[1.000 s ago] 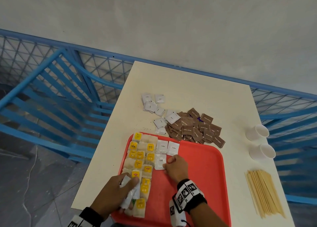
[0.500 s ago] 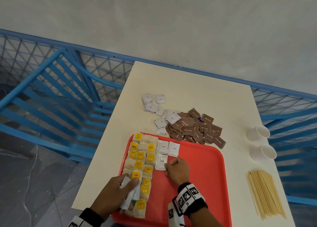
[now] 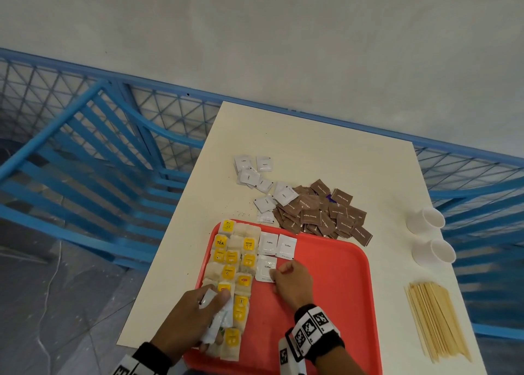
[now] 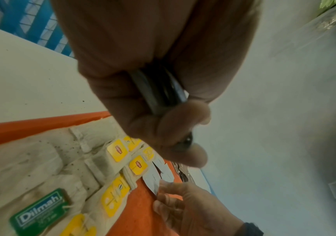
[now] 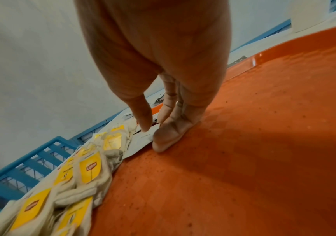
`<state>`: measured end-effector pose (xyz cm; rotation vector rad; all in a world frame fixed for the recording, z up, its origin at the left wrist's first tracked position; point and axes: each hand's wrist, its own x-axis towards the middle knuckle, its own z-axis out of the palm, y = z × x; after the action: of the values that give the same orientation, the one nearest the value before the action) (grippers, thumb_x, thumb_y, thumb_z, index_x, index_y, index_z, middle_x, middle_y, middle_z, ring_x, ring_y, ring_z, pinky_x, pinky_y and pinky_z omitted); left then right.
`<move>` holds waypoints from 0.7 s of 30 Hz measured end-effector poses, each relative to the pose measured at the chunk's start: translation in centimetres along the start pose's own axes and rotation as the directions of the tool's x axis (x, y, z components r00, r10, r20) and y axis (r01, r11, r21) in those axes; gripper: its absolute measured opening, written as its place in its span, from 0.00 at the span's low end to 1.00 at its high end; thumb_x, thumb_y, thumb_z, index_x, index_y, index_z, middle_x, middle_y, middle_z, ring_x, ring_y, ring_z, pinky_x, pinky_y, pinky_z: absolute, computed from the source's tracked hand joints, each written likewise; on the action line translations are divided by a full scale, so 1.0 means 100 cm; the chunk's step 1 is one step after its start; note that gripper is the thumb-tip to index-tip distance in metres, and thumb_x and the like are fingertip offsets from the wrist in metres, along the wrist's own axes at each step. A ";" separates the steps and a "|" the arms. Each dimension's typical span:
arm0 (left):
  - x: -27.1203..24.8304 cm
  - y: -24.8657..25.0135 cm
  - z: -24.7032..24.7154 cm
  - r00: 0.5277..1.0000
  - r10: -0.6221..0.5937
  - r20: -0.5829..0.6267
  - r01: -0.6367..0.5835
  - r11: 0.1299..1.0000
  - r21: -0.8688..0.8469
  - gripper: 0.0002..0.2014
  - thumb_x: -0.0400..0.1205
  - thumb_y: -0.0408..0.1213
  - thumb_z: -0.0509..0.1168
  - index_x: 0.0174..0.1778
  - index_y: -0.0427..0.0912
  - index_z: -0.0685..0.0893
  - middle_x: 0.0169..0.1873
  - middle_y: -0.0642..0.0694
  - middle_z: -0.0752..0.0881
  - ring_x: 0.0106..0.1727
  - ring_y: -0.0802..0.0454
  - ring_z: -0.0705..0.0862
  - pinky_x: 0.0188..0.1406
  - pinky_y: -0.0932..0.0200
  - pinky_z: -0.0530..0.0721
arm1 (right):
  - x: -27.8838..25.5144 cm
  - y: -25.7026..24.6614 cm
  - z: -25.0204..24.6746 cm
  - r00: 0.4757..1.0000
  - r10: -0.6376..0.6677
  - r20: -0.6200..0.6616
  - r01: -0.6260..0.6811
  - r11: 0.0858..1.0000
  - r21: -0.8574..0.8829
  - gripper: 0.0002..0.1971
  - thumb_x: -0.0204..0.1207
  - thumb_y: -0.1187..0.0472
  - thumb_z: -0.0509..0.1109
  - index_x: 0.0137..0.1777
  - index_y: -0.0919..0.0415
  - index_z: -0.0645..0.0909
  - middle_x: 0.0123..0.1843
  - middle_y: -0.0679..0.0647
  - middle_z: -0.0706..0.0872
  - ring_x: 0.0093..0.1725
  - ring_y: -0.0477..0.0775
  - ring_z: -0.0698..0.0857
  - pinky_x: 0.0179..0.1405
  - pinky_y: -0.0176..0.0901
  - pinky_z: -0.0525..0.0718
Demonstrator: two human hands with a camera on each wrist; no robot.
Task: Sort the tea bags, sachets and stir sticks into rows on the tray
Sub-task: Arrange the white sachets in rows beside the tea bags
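Tea bags [image 3: 231,264] rowed on tray [image 3: 340,289] — sachets [image 3: 312,210] heaped beyond.

Soft, even daylight fills the head view, with faint shadows and straight rails bowing toward the frame edges. Both wrist views are softer: the near left hand [image 4: 153,83] is blurred, and the right hand [image 5: 163,76] casts a broad shadow across the tray [image 5: 264,143].
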<state>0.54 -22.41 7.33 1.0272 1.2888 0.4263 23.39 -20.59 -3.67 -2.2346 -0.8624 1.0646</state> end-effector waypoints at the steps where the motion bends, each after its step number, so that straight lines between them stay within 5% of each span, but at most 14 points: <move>1: -0.001 0.002 0.000 1.000 -0.009 0.015 0.009 1.000 -0.022 0.18 0.84 0.46 0.65 0.37 0.34 0.77 0.18 0.46 0.81 0.18 0.51 0.81 0.16 0.61 0.76 | 0.000 0.000 -0.001 1.000 0.005 0.002 -0.005 1.000 0.008 0.08 0.66 0.55 0.77 0.38 0.56 0.81 0.33 0.52 0.90 0.39 0.53 0.90 0.47 0.49 0.87; 7: 0.005 0.010 0.002 0.997 -0.057 0.045 0.064 0.986 -0.155 0.27 0.81 0.52 0.66 0.54 0.26 0.79 0.34 0.36 0.85 0.29 0.42 0.88 0.19 0.61 0.79 | -0.027 -0.027 -0.023 0.995 -0.099 0.029 0.097 0.992 0.075 0.06 0.74 0.56 0.76 0.40 0.56 0.83 0.35 0.52 0.90 0.39 0.53 0.90 0.39 0.43 0.84; 9: 0.007 0.015 0.006 0.997 -0.050 0.058 0.060 0.980 -0.192 0.26 0.82 0.53 0.64 0.57 0.29 0.79 0.37 0.33 0.84 0.30 0.40 0.87 0.18 0.61 0.78 | -0.051 -0.047 -0.038 0.957 -0.210 0.201 0.184 0.973 0.142 0.08 0.77 0.54 0.75 0.41 0.57 0.84 0.32 0.54 0.88 0.32 0.51 0.87 0.34 0.46 0.83; 11: 0.010 0.022 0.015 0.996 -0.016 0.082 0.032 0.980 -0.195 0.24 0.83 0.55 0.61 0.55 0.34 0.81 0.35 0.33 0.85 0.29 0.42 0.85 0.18 0.62 0.75 | -0.078 -0.065 -0.051 0.865 -0.275 0.419 0.177 0.950 0.256 0.10 0.78 0.55 0.76 0.46 0.63 0.85 0.31 0.54 0.87 0.27 0.47 0.84 0.28 0.38 0.79; 13: 0.013 0.029 0.025 0.992 0.023 0.123 0.002 0.980 -0.200 0.22 0.85 0.56 0.58 0.53 0.38 0.82 0.31 0.34 0.86 0.29 0.42 0.84 0.19 0.63 0.75 | -0.094 -0.075 -0.059 0.823 -0.296 0.485 0.143 0.934 0.327 0.14 0.74 0.57 0.80 0.47 0.68 0.84 0.33 0.54 0.87 0.26 0.46 0.83 0.26 0.32 0.77; 17: 0.017 0.037 0.039 0.978 0.051 0.202 -0.013 0.983 -0.184 0.19 0.83 0.56 0.62 0.50 0.41 0.81 0.29 0.34 0.85 0.33 0.34 0.81 0.21 0.61 0.74 | -0.096 -0.068 -0.075 0.872 -0.282 0.401 0.112 0.911 0.397 0.10 0.73 0.62 0.80 0.44 0.69 0.85 0.27 0.49 0.84 0.24 0.42 0.79 0.27 0.30 0.75; 21: 0.014 0.044 0.045 0.966 0.091 0.242 -0.056 0.987 -0.149 0.10 0.80 0.50 0.69 0.45 0.47 0.83 0.29 0.36 0.85 0.29 0.39 0.84 0.19 0.60 0.78 | -0.093 -0.059 -0.095 0.889 -0.263 0.375 0.059 0.878 0.475 0.06 0.76 0.60 0.77 0.43 0.64 0.87 0.28 0.51 0.82 0.26 0.44 0.77 0.26 0.32 0.74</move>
<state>6.26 -20.82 9.85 0.9778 0.9849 0.4244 24.67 -25.11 10.11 -1.5314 -0.8507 1.5270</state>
